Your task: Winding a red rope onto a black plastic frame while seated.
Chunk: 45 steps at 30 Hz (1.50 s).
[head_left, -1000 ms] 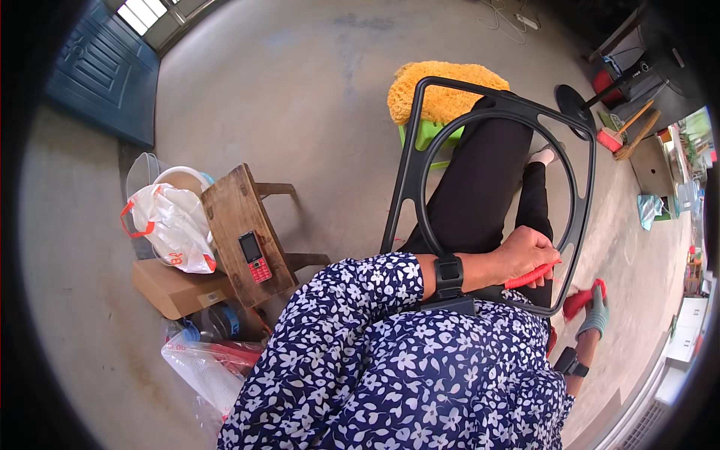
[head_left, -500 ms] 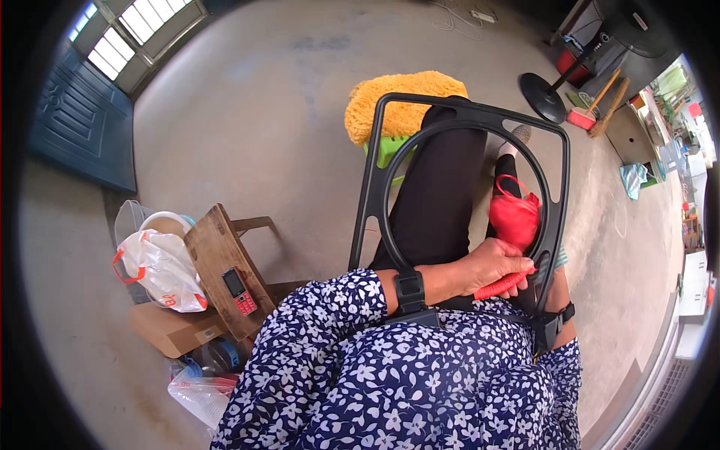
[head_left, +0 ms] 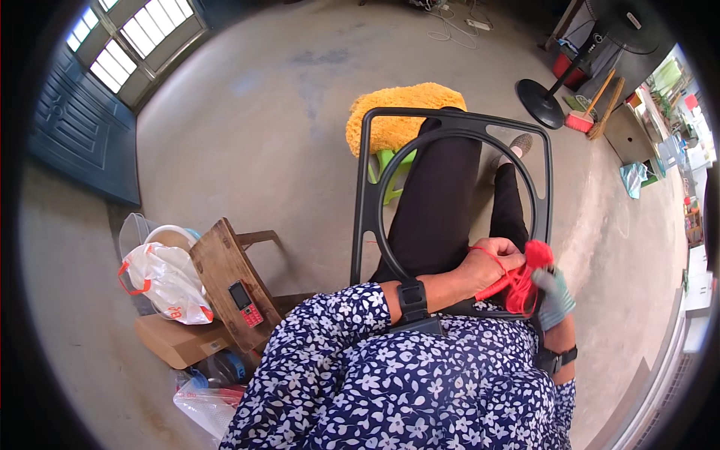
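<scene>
Fingers (head_left: 501, 253) of the left hand (head_left: 491, 266) are curled shut around strands of red yarn (head_left: 521, 279), pinching them against the lower right part of a black frame (head_left: 452, 196). That frame, square outside with a round opening, rests over the person's lap, its far edge near a yellow fluffy cushion (head_left: 401, 112) on a green stool (head_left: 391, 166). Just beside the left hand, the right hand (head_left: 555, 298), in a grey-green glove, is closed on the same bunch of yarn from the right. Each wrist wears a black band.

To the person's left stands a small wooden stool (head_left: 225, 277) with a red mobile phone (head_left: 245, 302) lying on its seat. Beyond the stool's left edge sits a white plastic bag (head_left: 169, 283) with orange handles, against a clear tub (head_left: 133, 232). A cardboard box (head_left: 176, 341) lies below them. A black fan base (head_left: 541, 103) and a red-bristled broom (head_left: 583, 114) stand far off on the concrete floor (head_left: 262, 127).
</scene>
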{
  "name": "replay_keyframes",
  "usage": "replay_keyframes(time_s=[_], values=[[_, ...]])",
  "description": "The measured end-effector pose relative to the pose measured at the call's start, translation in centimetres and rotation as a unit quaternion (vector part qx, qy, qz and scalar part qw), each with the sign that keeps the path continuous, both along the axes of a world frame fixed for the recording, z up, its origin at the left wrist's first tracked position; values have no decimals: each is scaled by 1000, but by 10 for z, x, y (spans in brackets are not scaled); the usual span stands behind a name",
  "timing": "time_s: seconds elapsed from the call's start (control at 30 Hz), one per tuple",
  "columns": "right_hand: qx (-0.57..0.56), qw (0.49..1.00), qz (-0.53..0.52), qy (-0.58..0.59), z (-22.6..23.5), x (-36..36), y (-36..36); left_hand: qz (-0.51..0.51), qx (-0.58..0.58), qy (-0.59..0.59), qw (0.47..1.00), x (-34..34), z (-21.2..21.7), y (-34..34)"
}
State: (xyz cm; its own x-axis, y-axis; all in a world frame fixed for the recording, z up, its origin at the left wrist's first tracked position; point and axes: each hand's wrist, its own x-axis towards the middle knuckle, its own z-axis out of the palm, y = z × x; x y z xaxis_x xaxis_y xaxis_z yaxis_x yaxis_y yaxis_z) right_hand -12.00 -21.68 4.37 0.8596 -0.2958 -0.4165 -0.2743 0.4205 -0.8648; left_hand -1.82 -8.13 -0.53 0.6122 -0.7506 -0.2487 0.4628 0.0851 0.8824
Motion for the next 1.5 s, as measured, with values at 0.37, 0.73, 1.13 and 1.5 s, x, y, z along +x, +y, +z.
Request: replay_keyframes(time_s=[0.37,0.73,1.13,1.5], values=[[222,972,-35,-68,-34,-21,5,-62,-85,92,990,-12,2,1],[180,902,-377,-114,-89,-89,-157,-104,-28,143,984,8,13,11],[-3,891,-437,121,-94,-114,-150,-102,-37,167,980,8,17,5],[149,983,99,-43,-42,-3,-39,-75,-72,104,989,4,21,5]])
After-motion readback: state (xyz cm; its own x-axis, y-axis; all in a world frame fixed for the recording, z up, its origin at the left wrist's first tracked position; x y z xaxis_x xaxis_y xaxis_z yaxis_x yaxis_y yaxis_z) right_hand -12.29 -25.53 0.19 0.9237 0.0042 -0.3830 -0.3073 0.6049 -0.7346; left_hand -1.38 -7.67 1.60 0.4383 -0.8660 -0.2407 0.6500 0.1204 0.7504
